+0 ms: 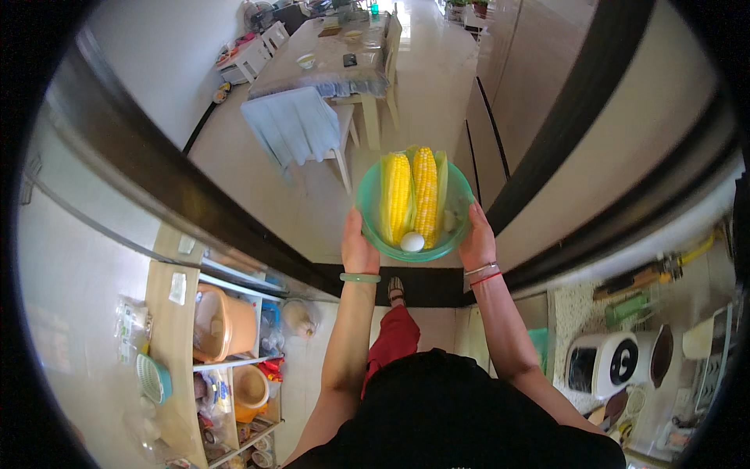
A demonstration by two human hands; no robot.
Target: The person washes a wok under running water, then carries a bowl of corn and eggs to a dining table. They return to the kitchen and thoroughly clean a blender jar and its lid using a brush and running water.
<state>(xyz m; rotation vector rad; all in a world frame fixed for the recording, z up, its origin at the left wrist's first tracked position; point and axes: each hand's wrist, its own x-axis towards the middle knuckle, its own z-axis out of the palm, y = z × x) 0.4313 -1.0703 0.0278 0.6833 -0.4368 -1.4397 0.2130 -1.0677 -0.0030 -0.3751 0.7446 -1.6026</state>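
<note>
Between my two hands I carry a green translucent bowl (373,225). Two yellow corn cobs (398,195), with some pale husk around them, lie side by side in it. A white egg (412,241) rests at the near side of the bowl, and something pale is partly visible at its right. My left hand (358,247), a green bangle at the wrist, grips the left rim. On the right rim, my right hand (477,239) is closed around the edge. The fingers of both hands are mostly hidden under the bowl.
A doorway with a dark frame (203,207) surrounds me, with a dark threshold (437,288) underfoot. Beyond stands a covered dining table (344,74) and a chair draped with light blue cloth (293,121). Shelves (176,328) stand left; a counter with a white appliance (601,363) is right.
</note>
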